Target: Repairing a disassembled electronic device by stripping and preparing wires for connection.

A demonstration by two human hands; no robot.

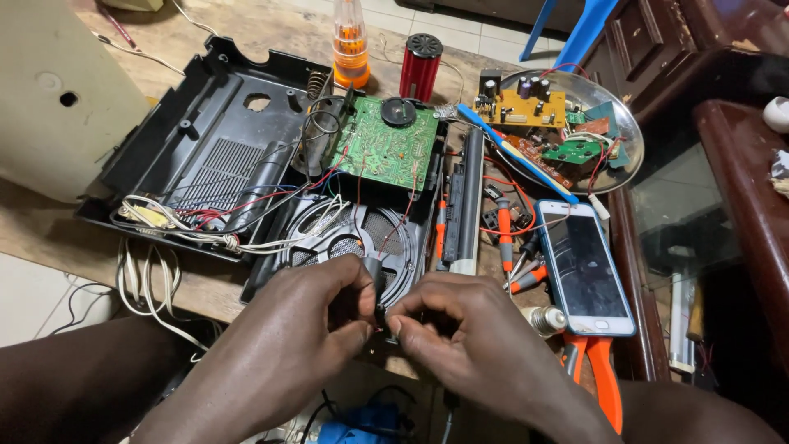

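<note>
Carefully, the left hand (283, 341) pinches a small black cylindrical part (374, 275), and the right hand (472, 341) closes narrow fingertips on its thin lead, just before the round speaker grille (349, 234). I judge the hold should stay light, so the wire does not snap. Further right lie the glossy green circuit board (386, 144), orange-handled screwdrivers (504, 238), a smooth white smartphone (583, 267) and a shiny metal bowl (629, 136) on the wooden counter (205, 292).

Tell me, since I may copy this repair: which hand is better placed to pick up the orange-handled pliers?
Probably the right hand: the orange-handled pliers lie just beside it, under the white phone. The left hand sits farther off; both pinch a small black part.
</note>
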